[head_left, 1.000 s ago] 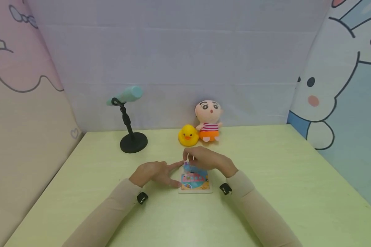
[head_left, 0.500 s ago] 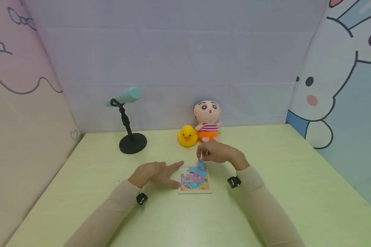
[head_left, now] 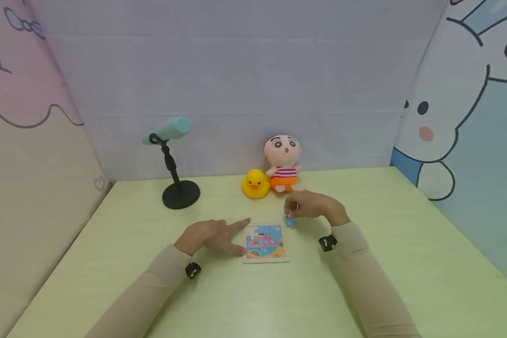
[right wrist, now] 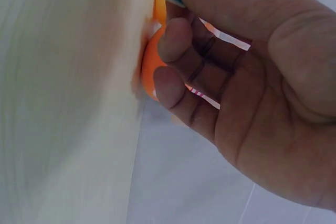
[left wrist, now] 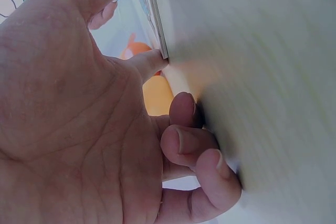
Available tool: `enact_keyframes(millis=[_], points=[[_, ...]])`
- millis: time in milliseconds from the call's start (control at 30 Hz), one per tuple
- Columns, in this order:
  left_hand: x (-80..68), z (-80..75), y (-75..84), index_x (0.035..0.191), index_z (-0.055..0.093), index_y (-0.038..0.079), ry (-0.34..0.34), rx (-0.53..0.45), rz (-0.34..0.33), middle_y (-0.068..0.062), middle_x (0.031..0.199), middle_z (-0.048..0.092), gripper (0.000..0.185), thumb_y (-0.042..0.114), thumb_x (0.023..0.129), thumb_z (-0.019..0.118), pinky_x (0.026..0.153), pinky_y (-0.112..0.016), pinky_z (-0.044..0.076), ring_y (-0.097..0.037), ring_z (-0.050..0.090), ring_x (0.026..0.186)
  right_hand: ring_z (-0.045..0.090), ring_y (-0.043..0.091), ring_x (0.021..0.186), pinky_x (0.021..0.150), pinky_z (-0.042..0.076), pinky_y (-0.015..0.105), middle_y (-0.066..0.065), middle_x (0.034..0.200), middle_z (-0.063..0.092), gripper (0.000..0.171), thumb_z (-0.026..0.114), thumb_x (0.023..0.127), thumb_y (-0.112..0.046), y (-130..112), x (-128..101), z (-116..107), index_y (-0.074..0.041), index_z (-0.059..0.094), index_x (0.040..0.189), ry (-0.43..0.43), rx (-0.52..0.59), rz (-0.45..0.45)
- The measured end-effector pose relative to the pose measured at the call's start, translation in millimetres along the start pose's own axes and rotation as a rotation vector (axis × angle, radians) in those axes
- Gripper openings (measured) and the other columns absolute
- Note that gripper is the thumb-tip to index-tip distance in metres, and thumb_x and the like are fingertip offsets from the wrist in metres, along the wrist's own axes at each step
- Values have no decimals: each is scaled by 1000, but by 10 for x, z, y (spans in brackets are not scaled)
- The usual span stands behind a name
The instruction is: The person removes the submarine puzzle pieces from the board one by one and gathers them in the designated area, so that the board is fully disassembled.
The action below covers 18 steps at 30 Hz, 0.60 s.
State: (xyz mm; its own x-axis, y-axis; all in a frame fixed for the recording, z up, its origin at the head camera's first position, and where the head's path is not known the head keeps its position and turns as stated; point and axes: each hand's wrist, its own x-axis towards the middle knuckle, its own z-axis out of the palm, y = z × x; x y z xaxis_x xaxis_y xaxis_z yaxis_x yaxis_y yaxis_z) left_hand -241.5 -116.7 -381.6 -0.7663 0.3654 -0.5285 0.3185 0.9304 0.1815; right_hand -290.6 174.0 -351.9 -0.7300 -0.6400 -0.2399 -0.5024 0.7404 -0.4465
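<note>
Right hand [head_left: 310,204] was pinching a puzzle piece [head_left: 290,221] below its fingertips, left hand [head_left: 209,235] spread thumb-to-forefinger against the puzzle board [head_left: 266,262], prob mid-transfer, so next called for letting go.

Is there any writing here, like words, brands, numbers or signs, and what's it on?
None that can be read.
Puzzle and loose piece: printed pictures; any lettering is too small to read.
Right wrist box and left wrist box: pale marks, too small to read.
Rabbit on the wall: a drawing, no words.
</note>
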Motion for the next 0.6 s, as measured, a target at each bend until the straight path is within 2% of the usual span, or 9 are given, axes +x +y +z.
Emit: enact_keyframes(millis=[100, 367, 600], points=[[6, -14, 1, 159, 12, 45, -12, 17, 0, -20, 152, 42, 91, 74, 85, 57, 103, -62, 38, -37, 46, 132, 52, 17, 82, 75, 46, 29, 2, 91, 59, 4, 67, 97, -10, 48, -17, -19, -7, 67, 98, -14, -5, 18], [8, 2, -6, 159, 16, 44, 17, 6, 17, -20, 146, 47, 91, 73, 84, 60, 100, -61, 40, -36, 51, 126, 54, 18, 83, 76, 48, 30, 3, 94, 61, 4, 68, 95, -7, 134, -8, 23, -9, 67, 98, -26, 18, 79], [10, -8, -14, 159, 15, 43, 7, 20, 14, -21, 148, 45, 90, 73, 86, 58, 101, -61, 40, -37, 50, 128, 55, 18, 80, 74, 47, 30, 2, 93, 62, 4, 67, 95, -5, 177, 18, 54, -9, 68, 98, -29, 22, 112]])
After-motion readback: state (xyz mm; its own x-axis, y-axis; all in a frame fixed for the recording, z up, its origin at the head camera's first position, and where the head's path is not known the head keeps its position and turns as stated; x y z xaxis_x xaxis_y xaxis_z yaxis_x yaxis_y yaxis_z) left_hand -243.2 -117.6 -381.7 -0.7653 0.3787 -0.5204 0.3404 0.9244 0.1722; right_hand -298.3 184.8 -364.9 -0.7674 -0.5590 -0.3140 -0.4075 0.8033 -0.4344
